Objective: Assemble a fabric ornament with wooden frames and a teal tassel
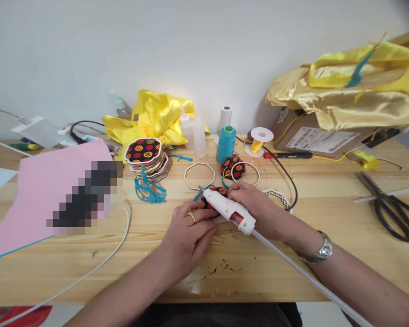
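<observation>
Glue gun [230, 210] is gripped by the bent fingers of the right hand [257, 204], its nozzle [201, 188] near a floral-patterned fabric piece [221, 190]. The fabric piece is touched by the left hand [189, 232], its fingers close together; whether it is pinched cannot be told. Beyond the fingers, a scalloped frame [199, 163] and turquoise thread cone [225, 147] are placed; scissors [388, 202] are laid well to their right on the worktop [139, 277].

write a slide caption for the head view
Right hand holds a white glue gun over patterned fabric; left hand touches the fabric on a wooden table.
</observation>
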### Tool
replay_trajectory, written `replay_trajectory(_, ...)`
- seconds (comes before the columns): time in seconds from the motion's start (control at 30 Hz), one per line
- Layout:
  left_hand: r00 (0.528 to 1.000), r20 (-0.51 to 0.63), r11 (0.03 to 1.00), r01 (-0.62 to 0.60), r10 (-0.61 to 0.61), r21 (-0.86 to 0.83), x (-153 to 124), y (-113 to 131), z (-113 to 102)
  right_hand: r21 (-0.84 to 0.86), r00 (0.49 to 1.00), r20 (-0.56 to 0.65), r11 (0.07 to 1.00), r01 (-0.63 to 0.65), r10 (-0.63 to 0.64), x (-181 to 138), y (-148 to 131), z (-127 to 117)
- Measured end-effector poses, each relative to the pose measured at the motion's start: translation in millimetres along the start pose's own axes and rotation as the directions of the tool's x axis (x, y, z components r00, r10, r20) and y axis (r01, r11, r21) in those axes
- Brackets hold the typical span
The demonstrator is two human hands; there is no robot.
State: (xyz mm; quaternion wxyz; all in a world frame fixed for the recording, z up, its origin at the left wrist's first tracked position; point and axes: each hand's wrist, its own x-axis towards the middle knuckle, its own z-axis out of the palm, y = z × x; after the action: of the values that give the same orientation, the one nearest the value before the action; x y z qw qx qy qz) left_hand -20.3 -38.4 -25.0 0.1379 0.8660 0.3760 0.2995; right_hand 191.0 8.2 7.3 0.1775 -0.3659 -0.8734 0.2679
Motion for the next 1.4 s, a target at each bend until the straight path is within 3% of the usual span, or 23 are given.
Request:
replay_trajectory(0.23,0.997,-0.023,0.997,0.071,-0.072,-0.041,4.8,1.2,-0.3,0.022,0.999,-0.017,0.999,-0.034,0.035,-1.9,6.2,3.6)
replay_trajectory(0.4,0.994,-0.032,0.993,0.107,-0.109,-0.056,5.4,0.5,-0.5,0.196,0.987,-0.16,0.981,0.009,0.023,-9.7,3.0,-24.3)
replay_trajectory(0.6,0.984,-0.038,0.981,0.169,-0.173,-0.098,6.5,-0.1,-0.9,0.31,0.999,0.024,0.95,0.031,-0.04,-32.6,-12.3,-66.9)
replay_trajectory(0.73,0.982,-0.019,0.977,0.183,-0.186,-0.113,7.0,0.3,-1.6,0.17,0.995,0.083,0.984,0.05,-0.064,-47.6,-10.4,-55.1)
replay_trajectory(0.93,0.98,-0.017,0.974,0.196,-0.199,-0.109,6.9,-0.3,-1.2,-0.088,0.998,0.046,0.995,0.05,-0.046,-56.7,-8.0,-27.9)
replay_trajectory(1.4,0.982,-0.041,0.978,0.179,-0.184,-0.111,6.9,0.2,-0.3,-0.185,0.999,0.024,0.982,-0.028,0.033,-54.5,-0.9,-13.6)
